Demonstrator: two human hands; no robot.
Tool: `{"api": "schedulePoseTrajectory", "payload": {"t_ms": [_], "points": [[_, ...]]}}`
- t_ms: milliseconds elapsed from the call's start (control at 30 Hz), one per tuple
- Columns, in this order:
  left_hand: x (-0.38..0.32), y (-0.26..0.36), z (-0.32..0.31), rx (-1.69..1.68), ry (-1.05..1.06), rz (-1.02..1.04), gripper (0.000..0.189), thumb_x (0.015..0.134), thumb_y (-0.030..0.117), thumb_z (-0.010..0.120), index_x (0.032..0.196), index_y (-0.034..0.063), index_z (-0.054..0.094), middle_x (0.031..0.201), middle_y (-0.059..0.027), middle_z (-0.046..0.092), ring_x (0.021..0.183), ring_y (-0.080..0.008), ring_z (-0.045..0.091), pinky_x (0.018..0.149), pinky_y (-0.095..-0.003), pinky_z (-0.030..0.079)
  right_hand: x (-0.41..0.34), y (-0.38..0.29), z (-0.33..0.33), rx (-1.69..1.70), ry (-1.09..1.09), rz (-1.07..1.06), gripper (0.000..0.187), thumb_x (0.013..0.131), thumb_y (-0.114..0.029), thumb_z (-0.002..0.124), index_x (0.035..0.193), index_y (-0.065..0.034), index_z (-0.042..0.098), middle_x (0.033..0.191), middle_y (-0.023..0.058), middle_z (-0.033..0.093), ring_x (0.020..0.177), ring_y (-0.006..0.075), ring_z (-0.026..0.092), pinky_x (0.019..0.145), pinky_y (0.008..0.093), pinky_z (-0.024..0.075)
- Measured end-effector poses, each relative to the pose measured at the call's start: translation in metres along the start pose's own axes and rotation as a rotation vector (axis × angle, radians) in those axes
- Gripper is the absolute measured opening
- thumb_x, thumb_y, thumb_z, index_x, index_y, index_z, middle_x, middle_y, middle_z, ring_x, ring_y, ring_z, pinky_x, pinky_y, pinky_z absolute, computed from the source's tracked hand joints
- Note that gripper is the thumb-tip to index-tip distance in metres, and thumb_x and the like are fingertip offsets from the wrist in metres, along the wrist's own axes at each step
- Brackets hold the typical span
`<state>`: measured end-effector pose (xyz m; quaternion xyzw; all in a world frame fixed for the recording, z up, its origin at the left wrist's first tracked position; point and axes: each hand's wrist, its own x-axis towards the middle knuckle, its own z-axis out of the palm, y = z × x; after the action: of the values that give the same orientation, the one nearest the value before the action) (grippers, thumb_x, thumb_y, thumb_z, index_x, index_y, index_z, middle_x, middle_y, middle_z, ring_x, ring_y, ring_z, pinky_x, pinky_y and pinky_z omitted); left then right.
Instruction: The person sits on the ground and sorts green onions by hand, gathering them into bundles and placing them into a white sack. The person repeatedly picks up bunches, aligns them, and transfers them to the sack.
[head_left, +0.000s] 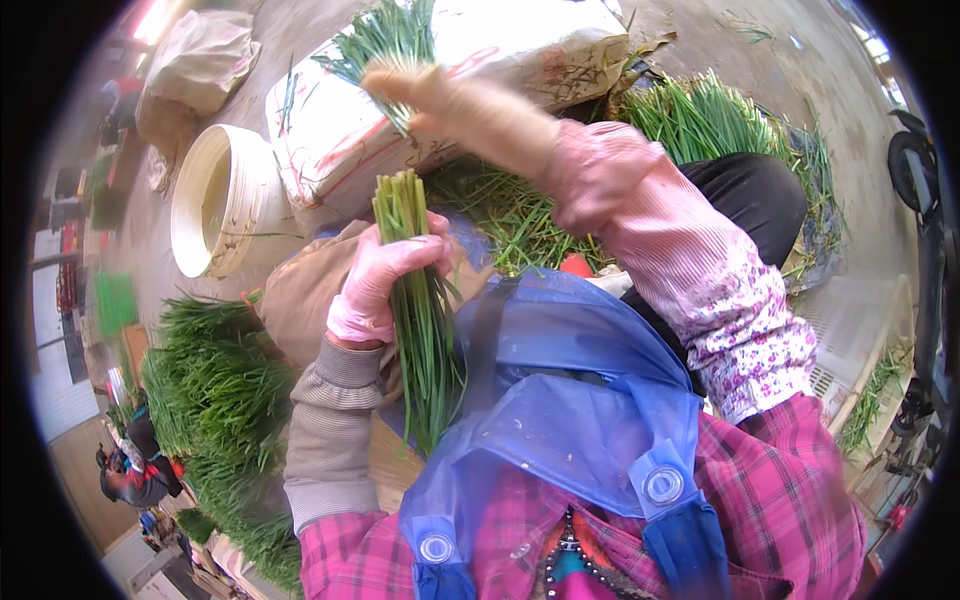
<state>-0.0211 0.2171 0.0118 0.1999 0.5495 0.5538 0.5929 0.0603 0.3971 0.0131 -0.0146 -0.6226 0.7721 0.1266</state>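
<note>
My left hand, in a thin pink glove, is wrapped around a bunch of garlic chives. The cut stem ends point up and away from me, while the green leaves hang down over my blue plastic apron. Blurred by motion, my right hand reaches over the white wrapped block. Loose chives lie on that block, their pale stems at my fingers and thumb. Whether the fingers grip those stems cannot be made out.
A white plastic bucket stands left of the block. Bundled chives are piled at my left. More chives lie beyond my right knee, with leaf scraps on the ground. A crate sits at right; another person is far left.
</note>
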Motion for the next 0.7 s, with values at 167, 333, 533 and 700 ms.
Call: {"api": "schedulePoseTrajectory", "payload": {"t_ms": [167, 333, 533, 700], "points": [[-0.001, 0.002, 0.003, 0.010, -0.020, -0.122, 0.031, 0.077, 0.016, 0.067, 0.102, 0.0002, 0.058, 0.083, -0.0068, 0.062, 0.072, -0.0124, 0.058, 0.068, -0.0252, 0.049, -0.017, 0.012, 0.020, -0.082, -0.024, 0.135, 0.079, 0.086, -0.037, 0.067, 0.145, -0.0033, 0.028, 0.128, 0.0161, 0.055, 0.115, 0.0190, 0.054, 0.099, 0.0311, 0.0422], [-0.002, -0.004, 0.013, 0.008, -0.009, -0.249, 0.041, 0.079, 0.016, 0.066, 0.117, 0.0020, 0.056, 0.091, -0.0098, 0.065, 0.084, -0.0178, 0.064, 0.073, -0.0300, 0.054, -0.021, 0.033, 0.049, 0.532, 0.197, 0.082, 0.034, 0.094, -0.019, 0.059, 0.125, -0.0054, 0.057, 0.069, 0.0017, 0.057, 0.060, 0.0109, 0.057, 0.059, 0.0253, 0.0513], [-0.003, -0.005, 0.046, 0.169, 0.157, 0.465, 0.071, 0.081, 0.016, 0.061, 0.143, 0.0043, 0.029, 0.115, -0.0081, 0.057, 0.105, -0.0139, 0.055, 0.091, -0.0271, 0.043, -0.028, 0.015, 0.018, 0.620, 0.555, 0.058, 0.035, 0.100, -0.027, 0.046, 0.116, 0.0027, 0.056, 0.058, -0.0043, 0.039, 0.047, 0.0077, 0.039, 0.044, 0.0225, 0.0359], [-0.021, 0.019, 0.071, 0.241, -0.118, 0.418, 0.040, 0.095, 0.039, 0.045, 0.099, 0.0015, 0.060, 0.068, -0.0024, 0.057, 0.051, -0.0100, 0.045, 0.052, -0.0226, 0.038, -0.042, -0.050, -0.019, 0.406, 0.709, -0.284, 0.034, 0.101, -0.027, 0.045, 0.104, 0.0023, 0.061, 0.053, -0.0020, 0.040, 0.041, 0.0079, 0.038, 0.038, 0.0240, 0.0358]]}}
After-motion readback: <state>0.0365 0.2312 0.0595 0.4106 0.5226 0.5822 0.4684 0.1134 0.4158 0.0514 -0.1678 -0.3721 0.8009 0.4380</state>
